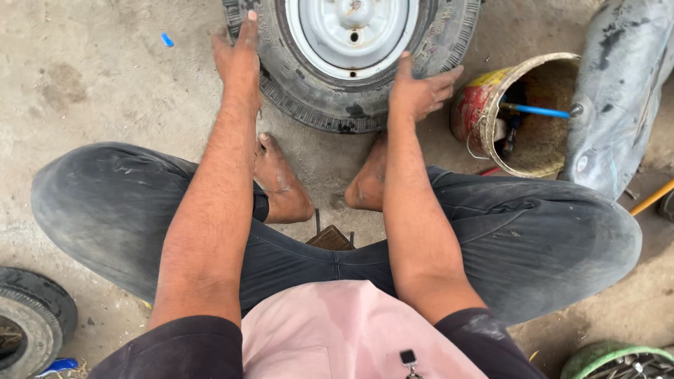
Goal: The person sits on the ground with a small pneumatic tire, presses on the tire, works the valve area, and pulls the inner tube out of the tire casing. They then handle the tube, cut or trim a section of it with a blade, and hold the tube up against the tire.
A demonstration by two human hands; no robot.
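Note:
A small black tyre (330,105) on a white steel rim (351,31) lies flat on the dirt ground in front of me. My left hand (239,56) rests on the tyre's left sidewall, fingers pointing away. My right hand (420,88) presses on its lower right tread, fingers spread over the rubber. I am squatting, and both bare feet touch the ground just below the tyre, between my knees.
A rusty red and yellow bucket (484,105) with a blue-handled tool (537,110) inside lies tipped to the right, beside a grey inner tube (618,91). Another tyre (31,316) sits at the lower left. A green wheel (611,358) shows at the lower right.

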